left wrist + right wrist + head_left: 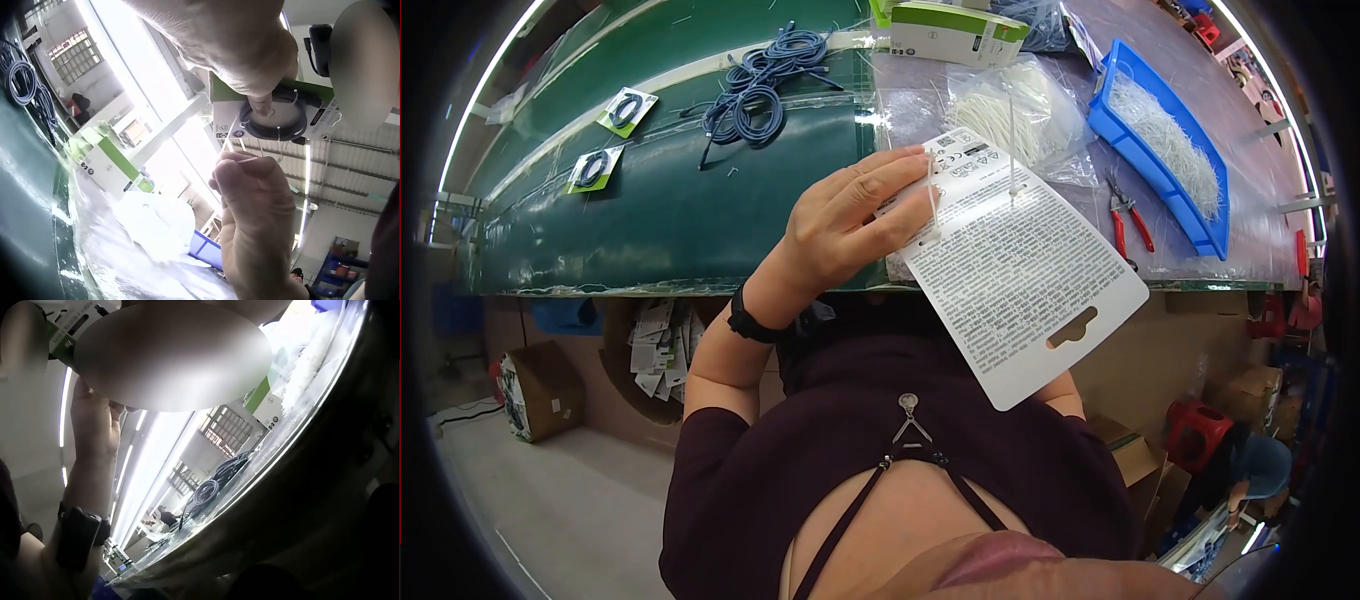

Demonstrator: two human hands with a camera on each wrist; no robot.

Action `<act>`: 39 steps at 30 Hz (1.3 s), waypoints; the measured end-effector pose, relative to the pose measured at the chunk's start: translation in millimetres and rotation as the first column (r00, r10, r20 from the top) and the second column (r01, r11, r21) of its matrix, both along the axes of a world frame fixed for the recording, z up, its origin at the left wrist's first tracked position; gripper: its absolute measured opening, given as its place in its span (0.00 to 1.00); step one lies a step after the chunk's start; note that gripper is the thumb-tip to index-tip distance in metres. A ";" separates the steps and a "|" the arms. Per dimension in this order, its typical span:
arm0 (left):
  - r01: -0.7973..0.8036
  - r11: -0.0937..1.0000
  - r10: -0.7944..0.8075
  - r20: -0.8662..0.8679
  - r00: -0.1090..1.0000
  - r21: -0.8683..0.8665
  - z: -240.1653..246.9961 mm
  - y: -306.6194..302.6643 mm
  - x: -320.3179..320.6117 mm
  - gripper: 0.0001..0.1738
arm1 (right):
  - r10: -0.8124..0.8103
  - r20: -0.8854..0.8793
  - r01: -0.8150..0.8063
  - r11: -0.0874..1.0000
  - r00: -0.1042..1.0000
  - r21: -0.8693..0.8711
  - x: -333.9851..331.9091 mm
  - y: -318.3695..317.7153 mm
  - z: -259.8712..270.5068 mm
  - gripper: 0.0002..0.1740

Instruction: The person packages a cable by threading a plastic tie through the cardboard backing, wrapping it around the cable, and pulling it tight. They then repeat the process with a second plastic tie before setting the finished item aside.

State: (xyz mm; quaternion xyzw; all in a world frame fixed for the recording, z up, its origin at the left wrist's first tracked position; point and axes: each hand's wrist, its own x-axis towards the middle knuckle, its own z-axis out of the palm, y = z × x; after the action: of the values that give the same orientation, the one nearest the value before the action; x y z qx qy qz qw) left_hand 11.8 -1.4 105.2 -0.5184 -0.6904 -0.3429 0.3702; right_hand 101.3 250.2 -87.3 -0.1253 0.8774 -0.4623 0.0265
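Note:
A white hang card (pixel 1030 270), its printed back up, is tilted in front of the torso. My left hand (pixel 850 220) grips its edge, fingers on the back and a fingertip by the coiled dark cable (pixel 278 132) on the front in the left wrist view. Thin white ties pass through the card; one stands up from it. Behind the card in the head view, my right hand is hidden; the left wrist view has this right hand (pixel 256 212) under the card, fingertips pinching a thin white tie.
Bundled blue cables (pixel 765 85) and two carded cables (pixel 628 110) lie on the green mat. To the right are a bag of white ties (pixel 1010 110), red-handled cutters (pixel 1130 220), a blue tray (pixel 1120 120) of clear strips and a green-white box (pixel 950 35).

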 end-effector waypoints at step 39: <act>-0.278 0.626 -0.697 0.682 0.220 0.729 -54.5 29.8 -2.0 0.19 | -0.325 -0.516 0.143 0.921 0.793 -0.361 -70.0 -77.4 162.2 0.06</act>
State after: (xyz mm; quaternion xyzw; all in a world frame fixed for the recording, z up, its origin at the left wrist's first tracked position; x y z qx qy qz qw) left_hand 9.8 28.4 50.7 -0.0981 -0.4661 -0.8791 -0.0142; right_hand 31.3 172.7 74.9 -0.1484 0.7722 -0.5329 -0.3126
